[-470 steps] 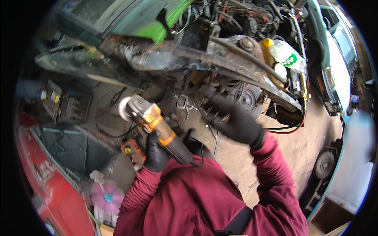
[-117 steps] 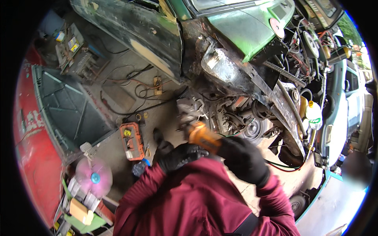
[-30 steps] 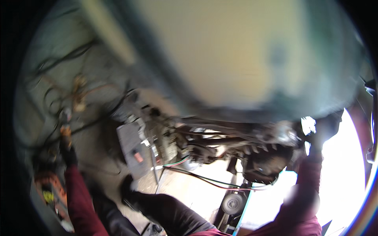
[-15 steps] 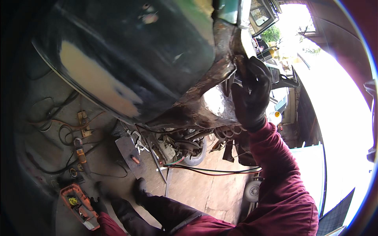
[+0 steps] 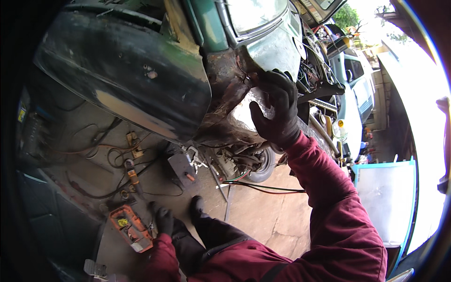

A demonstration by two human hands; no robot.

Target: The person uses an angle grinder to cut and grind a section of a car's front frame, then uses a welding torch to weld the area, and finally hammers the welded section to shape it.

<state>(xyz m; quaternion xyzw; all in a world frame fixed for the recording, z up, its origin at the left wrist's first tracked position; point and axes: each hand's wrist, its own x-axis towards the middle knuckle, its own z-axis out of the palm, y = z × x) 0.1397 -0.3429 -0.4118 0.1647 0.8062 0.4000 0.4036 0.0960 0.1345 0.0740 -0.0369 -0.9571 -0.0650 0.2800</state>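
My right hand [image 5: 278,108], in a dark glove, reaches up to the stripped body panel of a car. Its thumb stands apart from the bent fingers, and no held thing shows in it. The fingers lie against or just in front of the rusty brown metal [image 5: 225,70] beside a bare shiny patch [image 5: 249,110]; actual contact is unclear. To its left is the dark green car door [image 5: 136,70] with a tan filler patch. My left hand [image 5: 163,221], also gloved, hangs low beside an orange tool tray [image 5: 131,228]. Its fingers are too dark to make out.
On the floor lie an orange-and-black power tool [image 5: 133,177], cables, and a dark box [image 5: 183,169] with a locking clamp [image 5: 195,157] by it. Hoses [image 5: 263,188] cross the ground below a wheel [image 5: 263,164]. At right stands a pale panel edged in blue tape [image 5: 383,202].
My view has tilted, bringing more of the car into sight. The right thumb has spread away from the fingers at the metal. My left hand appears higher, still beside the tray.
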